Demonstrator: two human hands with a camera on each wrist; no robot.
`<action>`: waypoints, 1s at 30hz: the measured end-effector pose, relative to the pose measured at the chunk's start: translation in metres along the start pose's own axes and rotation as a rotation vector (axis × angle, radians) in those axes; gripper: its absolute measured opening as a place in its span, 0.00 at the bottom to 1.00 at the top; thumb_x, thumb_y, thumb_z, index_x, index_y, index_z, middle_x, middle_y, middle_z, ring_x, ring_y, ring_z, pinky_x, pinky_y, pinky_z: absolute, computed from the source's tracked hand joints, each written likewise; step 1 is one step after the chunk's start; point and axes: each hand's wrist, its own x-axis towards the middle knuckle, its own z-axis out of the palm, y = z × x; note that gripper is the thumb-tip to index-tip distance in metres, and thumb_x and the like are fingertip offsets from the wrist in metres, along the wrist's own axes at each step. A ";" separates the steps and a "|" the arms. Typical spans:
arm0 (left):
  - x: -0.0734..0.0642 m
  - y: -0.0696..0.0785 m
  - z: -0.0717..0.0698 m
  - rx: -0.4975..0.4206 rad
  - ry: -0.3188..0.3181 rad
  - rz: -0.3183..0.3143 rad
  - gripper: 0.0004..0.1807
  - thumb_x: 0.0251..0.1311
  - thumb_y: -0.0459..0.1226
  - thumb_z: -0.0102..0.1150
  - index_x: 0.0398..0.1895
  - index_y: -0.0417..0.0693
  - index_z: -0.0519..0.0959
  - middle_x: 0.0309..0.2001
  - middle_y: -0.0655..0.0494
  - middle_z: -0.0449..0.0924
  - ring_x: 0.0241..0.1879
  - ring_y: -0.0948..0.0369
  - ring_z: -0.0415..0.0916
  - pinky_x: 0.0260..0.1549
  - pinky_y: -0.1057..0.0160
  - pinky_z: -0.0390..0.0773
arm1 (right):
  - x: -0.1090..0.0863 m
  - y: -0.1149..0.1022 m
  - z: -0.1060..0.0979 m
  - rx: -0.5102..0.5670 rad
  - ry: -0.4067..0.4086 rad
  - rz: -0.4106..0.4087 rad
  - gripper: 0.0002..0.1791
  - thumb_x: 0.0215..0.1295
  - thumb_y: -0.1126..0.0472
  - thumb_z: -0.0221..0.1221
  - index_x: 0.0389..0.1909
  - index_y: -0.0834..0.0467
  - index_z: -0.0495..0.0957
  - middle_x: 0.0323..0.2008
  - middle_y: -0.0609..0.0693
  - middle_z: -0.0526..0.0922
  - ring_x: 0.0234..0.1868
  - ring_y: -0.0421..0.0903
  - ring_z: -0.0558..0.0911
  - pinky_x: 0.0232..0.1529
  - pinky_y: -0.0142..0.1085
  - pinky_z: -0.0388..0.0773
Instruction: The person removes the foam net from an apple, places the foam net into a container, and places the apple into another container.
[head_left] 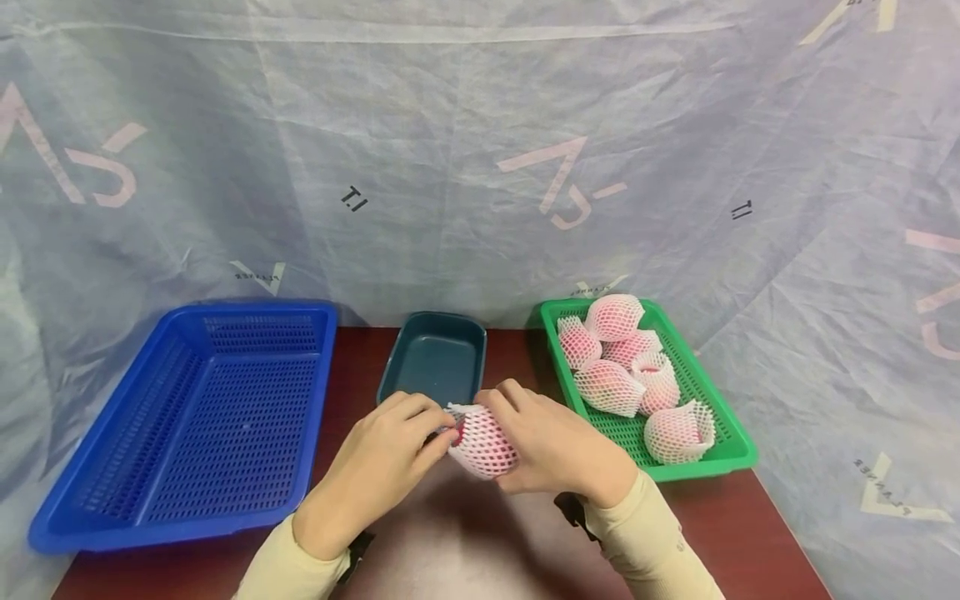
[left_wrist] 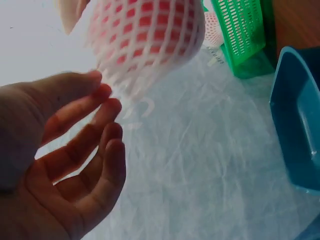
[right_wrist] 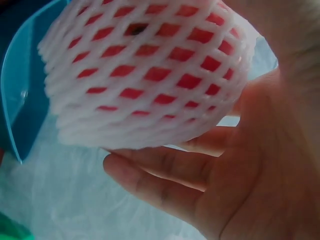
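A round red fruit, apple-like with a small dark spot, sits inside a white foam net [right_wrist: 155, 75]. My right hand [head_left: 551, 437] grips this netted fruit from its right side, above the front of the table. At the net's left end, my left hand [head_left: 386, 454] has its thumb and forefinger together on the edge, pinching it. Some red skin [head_left: 459, 432] shows at that end. In the left wrist view, the left hand's other fingers [left_wrist: 107, 165] are curled below the net. Fingers of the right hand [right_wrist: 155, 185] lie under the fruit in the right wrist view.
A green basket [head_left: 716, 408] at the right holds several more red fruits in foam nets [head_left: 611, 387]. Behind my hands stands a small dark teal tray [head_left: 431, 367]. To the left lies a large blue basket [head_left: 240, 425]. A printed grey sheet [head_left: 450, 167] hangs behind the table.
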 end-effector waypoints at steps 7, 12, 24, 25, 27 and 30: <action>-0.007 -0.001 0.002 0.052 -0.128 -0.001 0.26 0.44 0.42 0.71 0.49 0.46 0.79 0.45 0.56 0.80 0.45 0.57 0.75 0.40 0.56 0.77 | 0.007 -0.002 0.005 0.048 0.042 -0.018 0.44 0.36 0.42 0.70 0.57 0.55 0.67 0.42 0.45 0.69 0.37 0.37 0.70 0.39 0.29 0.74; -0.012 -0.001 0.005 0.101 -0.196 -0.042 0.35 0.38 0.47 0.73 0.52 0.42 0.76 0.48 0.51 0.79 0.47 0.54 0.72 0.39 0.53 0.75 | 0.009 -0.002 0.005 0.132 0.022 -0.006 0.45 0.39 0.38 0.70 0.58 0.54 0.66 0.44 0.44 0.68 0.37 0.36 0.71 0.38 0.27 0.73; -0.019 -0.010 0.012 0.140 -0.132 -0.100 0.36 0.34 0.59 0.71 0.42 0.44 0.75 0.40 0.53 0.79 0.44 0.56 0.72 0.40 0.54 0.74 | 0.011 0.004 0.003 0.266 0.059 -0.031 0.47 0.51 0.34 0.67 0.66 0.57 0.64 0.53 0.46 0.72 0.51 0.38 0.74 0.50 0.33 0.75; -0.019 -0.010 0.012 0.131 -0.125 -0.107 0.36 0.34 0.59 0.71 0.42 0.44 0.75 0.40 0.54 0.79 0.44 0.56 0.72 0.40 0.54 0.74 | 0.011 0.005 0.003 0.268 0.073 -0.052 0.46 0.52 0.36 0.67 0.66 0.58 0.65 0.54 0.46 0.73 0.52 0.38 0.74 0.51 0.33 0.75; -0.019 -0.011 0.013 0.119 -0.112 -0.120 0.37 0.34 0.59 0.71 0.43 0.44 0.75 0.39 0.55 0.80 0.44 0.57 0.72 0.41 0.55 0.73 | 0.011 0.007 0.003 0.275 0.092 -0.092 0.45 0.54 0.40 0.68 0.67 0.59 0.65 0.56 0.48 0.73 0.55 0.40 0.74 0.53 0.34 0.74; -0.019 -0.012 0.013 0.120 -0.091 -0.137 0.37 0.34 0.61 0.71 0.42 0.44 0.76 0.37 0.56 0.80 0.42 0.57 0.73 0.42 0.54 0.73 | 0.011 0.009 0.004 0.281 0.098 -0.130 0.44 0.56 0.44 0.68 0.68 0.62 0.64 0.58 0.50 0.74 0.58 0.42 0.74 0.57 0.36 0.72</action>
